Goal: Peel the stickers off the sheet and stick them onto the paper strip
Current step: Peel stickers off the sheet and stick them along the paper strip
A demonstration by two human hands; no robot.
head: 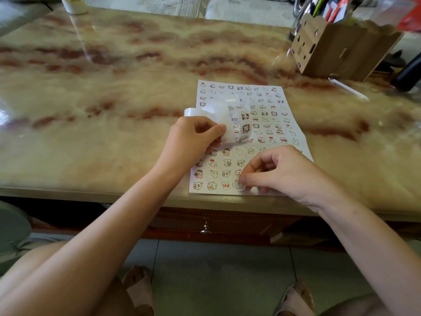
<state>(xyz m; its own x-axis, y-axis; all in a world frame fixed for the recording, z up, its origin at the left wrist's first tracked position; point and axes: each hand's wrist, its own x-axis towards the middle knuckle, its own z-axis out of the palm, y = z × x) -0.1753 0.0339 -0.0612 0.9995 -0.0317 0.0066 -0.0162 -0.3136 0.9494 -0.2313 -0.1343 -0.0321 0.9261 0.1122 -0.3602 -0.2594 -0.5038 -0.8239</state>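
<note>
The right hand [284, 174] pinches a sticker [239, 186] on the sheet [273, 106], while the curled paper strip [216, 108], pinched by the left hand [193, 140], lies up-left of those fingertips.

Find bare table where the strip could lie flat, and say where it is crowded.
Bare: the table left of the sheet, and between it and the far edge. Crowded: the far right corner round the box, and the sheet's near end, under the left hand, holding the strip, and right hand.
</note>
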